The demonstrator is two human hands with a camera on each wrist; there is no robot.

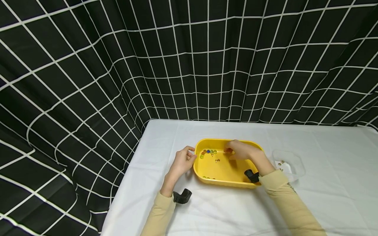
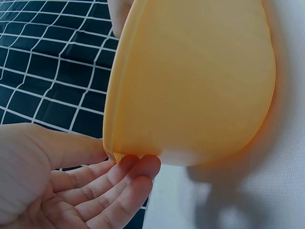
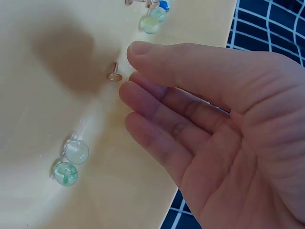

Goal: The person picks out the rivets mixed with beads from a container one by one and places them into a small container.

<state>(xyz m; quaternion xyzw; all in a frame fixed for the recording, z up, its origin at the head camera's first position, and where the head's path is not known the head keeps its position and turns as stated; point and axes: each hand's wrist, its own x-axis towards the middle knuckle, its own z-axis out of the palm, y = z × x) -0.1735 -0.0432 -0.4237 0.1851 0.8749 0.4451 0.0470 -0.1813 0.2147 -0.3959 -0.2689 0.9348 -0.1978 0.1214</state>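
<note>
A yellow plastic tub (image 1: 225, 171) stands on the white table. My left hand (image 1: 181, 160) grips its left rim, thumb and fingertips pinching the edge in the left wrist view. Inside the tub, my right hand (image 1: 243, 151) reaches down near the far wall. Its thumb and fingers (image 3: 143, 102) are bent a little and apart, with nothing visible between them. Just off the fingertips, a copper-coloured tack (image 3: 114, 76) stands on its flat head. Two glass marbles (image 3: 76, 151) lie nearby. A row of coloured marbles (image 1: 208, 151) follows the tub's far left corner, beside several tacks (image 1: 218, 160).
To the right of the tub is a clear plastic container (image 1: 300, 164) with a few small brass-coloured pieces (image 1: 280, 163) in it. More marbles (image 1: 208, 178) show along the tub's near wall. A black gridded curtain (image 1: 206, 65) hangs behind the table (image 1: 339, 183).
</note>
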